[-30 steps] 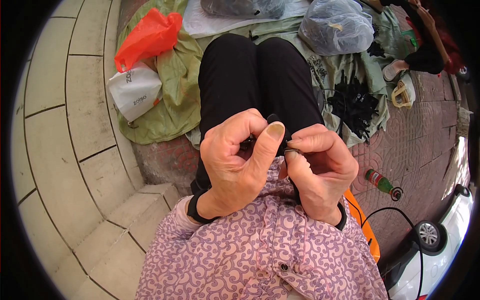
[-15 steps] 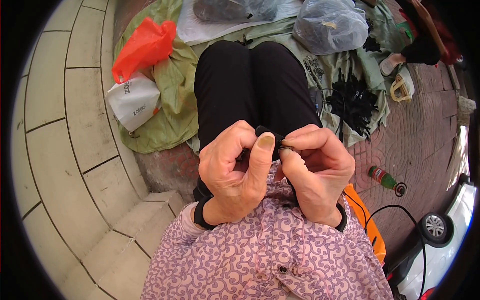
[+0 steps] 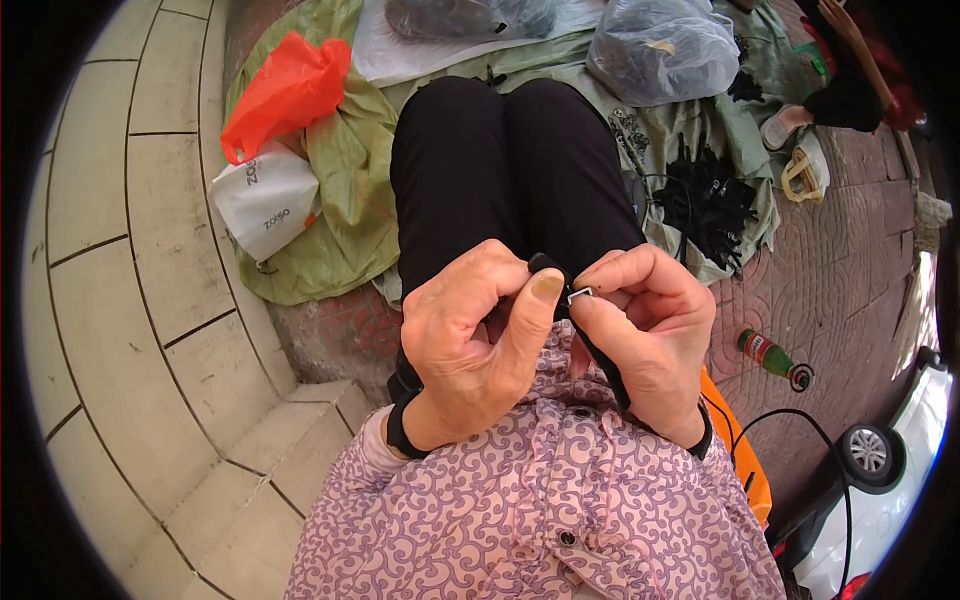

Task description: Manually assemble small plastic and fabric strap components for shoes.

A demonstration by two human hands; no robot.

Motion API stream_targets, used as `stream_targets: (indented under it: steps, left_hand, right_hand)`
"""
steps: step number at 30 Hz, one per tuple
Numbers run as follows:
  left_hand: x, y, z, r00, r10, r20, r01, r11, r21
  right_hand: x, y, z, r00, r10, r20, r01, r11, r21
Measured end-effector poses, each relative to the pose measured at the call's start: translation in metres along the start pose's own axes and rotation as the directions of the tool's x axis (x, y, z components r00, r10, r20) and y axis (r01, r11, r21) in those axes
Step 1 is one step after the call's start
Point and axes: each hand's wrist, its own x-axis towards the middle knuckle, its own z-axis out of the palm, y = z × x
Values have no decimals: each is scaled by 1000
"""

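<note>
Above my lap, my left hand is closed, pinching a black strap between thumb and forefinger. Its end sticks up past the thumb, and a length hangs down beside my right palm. My right hand is closed too, its thumb and forefinger on a small silver metal loop, perhaps a buckle part, right against the strap. The fingers hide how strap and loop join.
Left of my legs lie an orange-red plastic bag and a white bag on green cloth. Ahead is a clear bag; a heap of black straps lies right. A green bottle lies on the paving. Another person's arm shows far right.
Both hands have shifted slightly right. The metal loop has turned and now shows more plainly between the fingertips. More of the hanging strap shows by my right palm.
</note>
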Motion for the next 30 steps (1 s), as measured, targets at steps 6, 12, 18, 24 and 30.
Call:
stream_targets:
  steps: [6, 12, 18, 24, 30]
  left_hand:
    - [3, -1, -1, 999, 21, 25, -21, 1000, 1]
    - [4, -2, -5, 995, 36, 94, -36, 999, 2]
    - [2, -10, -5, 994, -3, 111, 8, 999, -43]
    - [9, -2, -2, 994, -17, 104, 18, 1000, -9]
    - [6, -2, 1, 1000, 26, -9, -24, 989, 146]
  right_hand:
    - [3, -1, -3, 1000, 8, 24, -8, 1000, -7]
    - [2, 1, -7, 999, 27, 45, -29, 999, 35]
    - [7, 9, -11, 996, 7, 88, -9, 1000, 27]
    - [8, -2, -11, 997, 32, 77, -23, 992, -123]
    - [17, 12, -12, 985, 93, 143, -70, 984, -163]
